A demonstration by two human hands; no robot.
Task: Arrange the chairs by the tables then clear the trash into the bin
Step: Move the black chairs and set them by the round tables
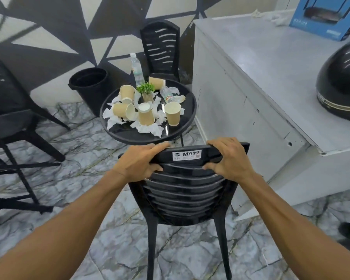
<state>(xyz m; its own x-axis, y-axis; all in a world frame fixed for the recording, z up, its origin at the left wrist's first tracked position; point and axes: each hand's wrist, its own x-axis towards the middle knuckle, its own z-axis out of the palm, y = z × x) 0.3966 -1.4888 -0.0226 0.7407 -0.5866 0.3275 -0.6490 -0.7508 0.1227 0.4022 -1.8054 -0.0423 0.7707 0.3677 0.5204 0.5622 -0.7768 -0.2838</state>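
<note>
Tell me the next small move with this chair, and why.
Probably ease the black chair forward a little, toward the round table. Both the left hand and the right hand grip its top rail, its back faces the person, and the table stands right ahead of it, with paper cups and tissues not yet cleared.

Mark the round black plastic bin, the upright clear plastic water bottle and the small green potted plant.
round black plastic bin point(91, 95), head view, on its front wall.
upright clear plastic water bottle point(137, 71), head view, on its middle.
small green potted plant point(146, 88), head view, on its leaves.
</note>
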